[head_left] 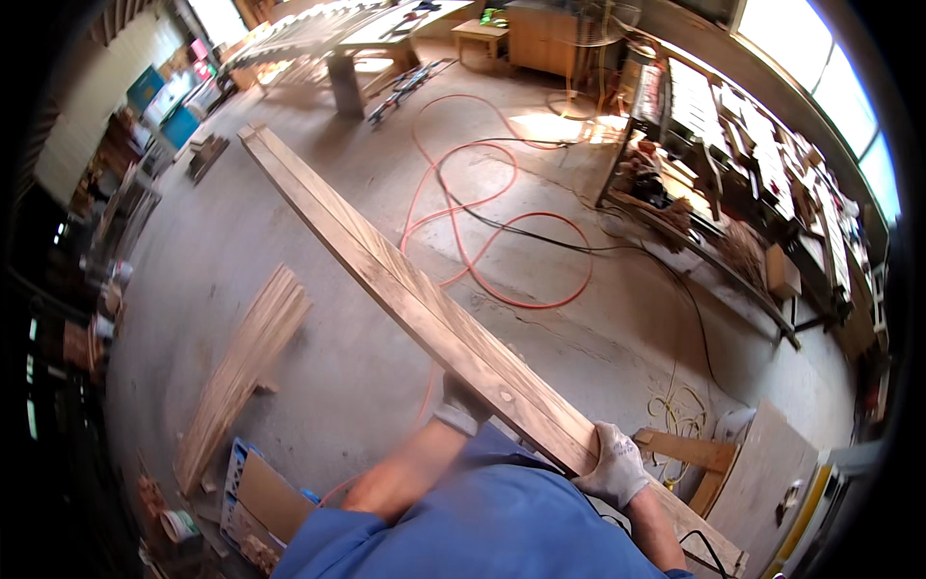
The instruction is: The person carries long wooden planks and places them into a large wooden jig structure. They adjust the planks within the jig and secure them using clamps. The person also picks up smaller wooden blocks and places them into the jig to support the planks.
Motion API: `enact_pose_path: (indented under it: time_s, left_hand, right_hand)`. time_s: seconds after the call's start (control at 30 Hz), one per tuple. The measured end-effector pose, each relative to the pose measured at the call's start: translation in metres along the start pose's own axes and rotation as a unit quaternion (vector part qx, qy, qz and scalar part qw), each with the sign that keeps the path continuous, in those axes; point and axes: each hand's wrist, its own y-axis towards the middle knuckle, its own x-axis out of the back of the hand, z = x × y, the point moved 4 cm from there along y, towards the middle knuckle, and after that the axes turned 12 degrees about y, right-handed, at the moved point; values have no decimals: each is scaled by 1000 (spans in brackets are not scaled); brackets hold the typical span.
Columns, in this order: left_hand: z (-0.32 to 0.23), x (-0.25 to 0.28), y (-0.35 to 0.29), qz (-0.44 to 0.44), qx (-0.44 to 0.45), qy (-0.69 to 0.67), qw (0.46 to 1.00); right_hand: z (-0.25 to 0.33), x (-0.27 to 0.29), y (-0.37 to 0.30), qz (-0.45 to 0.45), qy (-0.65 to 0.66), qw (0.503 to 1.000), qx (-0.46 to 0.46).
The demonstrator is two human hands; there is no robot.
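A: Item one?

B: Long wooden plank (405,289), weathered brown, carried clear of the concrete floor (318,318). Ran from low right, beside the blue shirt (482,526), up and away to the upper left. Far end seen well above the floor near a dark offcut (205,154).

A: Grip on it?

B: Right hand (614,470), in a pale work glove, wrapped over the near edge of the plank, fingers curled round and closed on the wood. Left hand (461,403), also gloved, tucked under the plank further along; mostly hidden by the board, so closed or spread could not be told. Bare left forearm below it.

A: Floor stock?

B: Stack of thin wooden slats (241,367) at left, lying slanted, well apart from the plank. Orange hose (502,261) looped beyond the plank, crossed by a black cable (540,236). Coil of yellow cord (680,410) low right, near short timber pieces (690,454) and a pale sheet of board (767,468). Cardboard box (265,502) and a blue crate edge (236,473) low left.

A: Fixtures?

B: Long cluttered workbench (762,183) along the right wall under windows (820,58). Wooden cabinet (542,39) and small stool (479,34) at the far end. Rack of long timber (299,39) upper left.
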Motion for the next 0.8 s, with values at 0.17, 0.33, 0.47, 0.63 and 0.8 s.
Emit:
enact_pose_path:
  time_s: [0.17,0.33,0.47,0.63,0.8]
  left_hand:
    - [-52,61,38,-21,-79,129,988]
    - [-120,128,77,7,-130,12,991]
    - [-209,118,92,-116,-110,-129,979]
    - [-293,147,133,-137,-157,-114,971]
    - [-345,208,183,-231,-240,267,904]
  right_hand:
    - [42,-4,94,6,-18,999,43]
    - [96,-27,196,25,-26,989,144]
    - [151,-41,277,99,-49,990,91]
    - [203,-52,373,104,-65,977,173]
    - [251,-56,471,154,-41,969,190]
